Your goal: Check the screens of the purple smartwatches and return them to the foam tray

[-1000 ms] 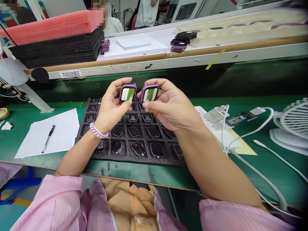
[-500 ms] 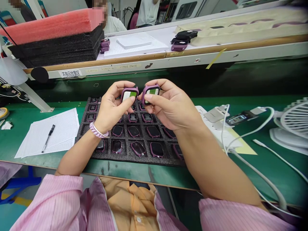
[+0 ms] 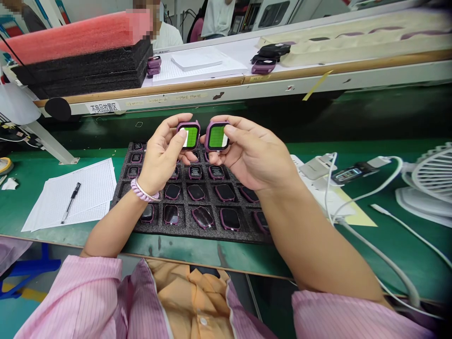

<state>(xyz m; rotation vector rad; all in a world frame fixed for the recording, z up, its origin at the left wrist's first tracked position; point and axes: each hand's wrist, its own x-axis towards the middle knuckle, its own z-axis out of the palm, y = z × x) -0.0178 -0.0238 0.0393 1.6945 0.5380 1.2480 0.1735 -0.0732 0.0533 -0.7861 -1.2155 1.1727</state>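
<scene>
My left hand (image 3: pixel 163 151) is closed around a purple smartwatch case (image 3: pixel 192 135), its thumb on the lit screen. That screen is mostly green with a white part by the thumb. A second purple smartwatch case (image 3: pixel 214 136) is gripped in my right hand (image 3: pixel 256 153), with the thumb at the screen's right edge; it too glows green with a white strip. The two watches are held side by side, a small gap apart, above a dark foam tray (image 3: pixel 183 197). Several more strapless watches lie in the tray's compartments, some with text lit, others dark. My hands hide part of the tray.
Left of the tray lie gridded paper sheets (image 3: pixel 102 176) with a pen (image 3: pixel 71 202). To the right are a watch on a cable (image 3: pixel 353 173), white cables and a small fan (image 3: pixel 436 174). A shelf (image 3: pixel 226 87) behind carries foam blocks (image 3: pixel 81 66). A person sits beyond it.
Both thumbs have slid across the screens, the left one leftward and the right one rightward. Green now covers most of each screen, where white showed more before. Both watches shifted slightly left.
</scene>
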